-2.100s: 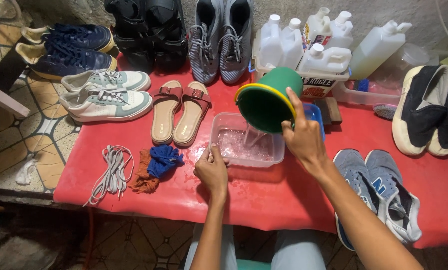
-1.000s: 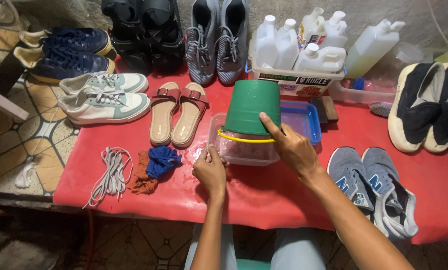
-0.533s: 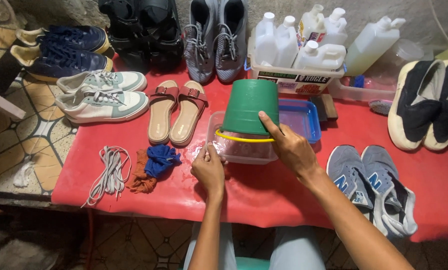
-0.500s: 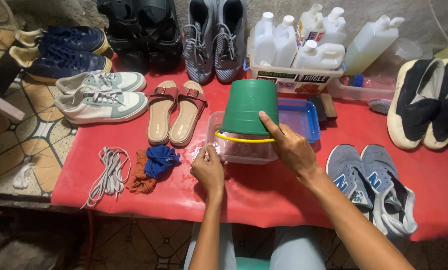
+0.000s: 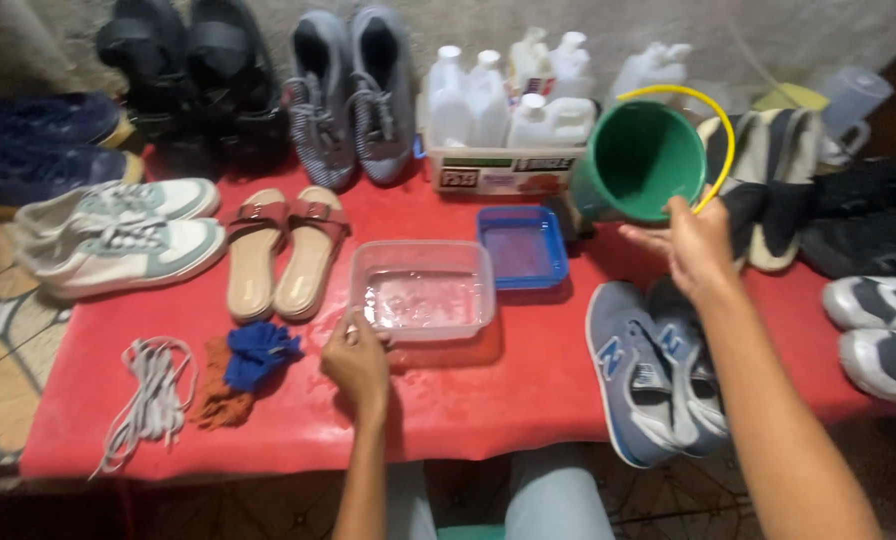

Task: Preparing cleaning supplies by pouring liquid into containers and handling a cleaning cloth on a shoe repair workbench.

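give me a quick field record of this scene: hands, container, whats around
left hand: touching the near left corner of the clear plastic container
right hand: holding the green bucket tilted, mouth toward the camera
container contents: shallow water
beside container: blue lid, tan sandals
near edge: white laces, blue cloth, grey sneakers
surface: red table

Shoe-cleaning workbench: rows of shoes [image 5: 353, 95], cleaning-fluid bottles [image 5: 513, 100], red table [image 5: 528, 400].

green bucket [image 5: 640, 160]: smooth plastic | clear tub [image 5: 424, 291]: glossy plastic | table cover [image 5: 488, 400]: red, wet sheen
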